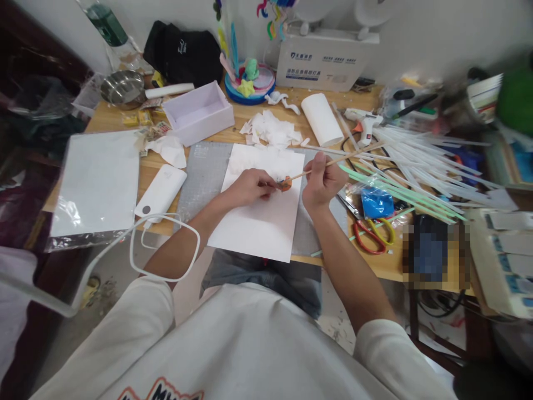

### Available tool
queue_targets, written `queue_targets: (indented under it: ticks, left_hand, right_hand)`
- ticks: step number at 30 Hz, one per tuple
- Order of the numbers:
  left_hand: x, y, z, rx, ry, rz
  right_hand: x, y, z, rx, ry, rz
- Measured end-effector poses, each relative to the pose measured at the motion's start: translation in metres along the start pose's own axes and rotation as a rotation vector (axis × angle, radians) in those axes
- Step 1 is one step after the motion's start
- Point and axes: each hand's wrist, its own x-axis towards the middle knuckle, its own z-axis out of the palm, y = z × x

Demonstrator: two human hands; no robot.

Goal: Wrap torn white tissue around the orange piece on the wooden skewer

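head view: white sheet (254,234) on grey mat (200,172)
left hand (252,188): pinching small orange piece (286,184) over white sheet
right hand (321,180): closed round wooden stick (339,160), tip at orange piece

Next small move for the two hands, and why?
I'd hold the thin stick steady in the right hand and gently test the small orange piece with the left hand. The piece sits at the stick's end, where the left hand seems to pinch it; whether it's attached isn't clear. Both hands are above the white sheet.
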Motion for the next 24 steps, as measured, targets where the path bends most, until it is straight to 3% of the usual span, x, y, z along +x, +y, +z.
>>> queue_targets:
  ticks: [3, 5, 10, 19, 24]
  left_hand:
    - [0.004, -0.005, 0.007, 0.053, 0.167, 0.078]
    - [0.005, -0.006, 0.011, 0.087, 0.205, 0.104]
    - [0.007, -0.008, 0.015, 0.111, 0.231, 0.107]
    - [0.010, -0.008, 0.016, 0.097, 0.244, 0.044]
    - [0.008, -0.002, 0.016, 0.218, 0.264, 0.116]
  right_hand:
    - [-0.001, 0.001, 0.001, -0.017, -0.006, 0.000]
    - [-0.001, 0.001, 0.001, -0.020, -0.024, -0.018]
    - [-0.002, -0.006, -0.002, -0.091, -0.099, -0.145]
    - [-0.005, -0.010, -0.007, -0.141, -0.103, -0.274]
    - [-0.002, -0.009, -0.005, -0.131, -0.066, -0.168]
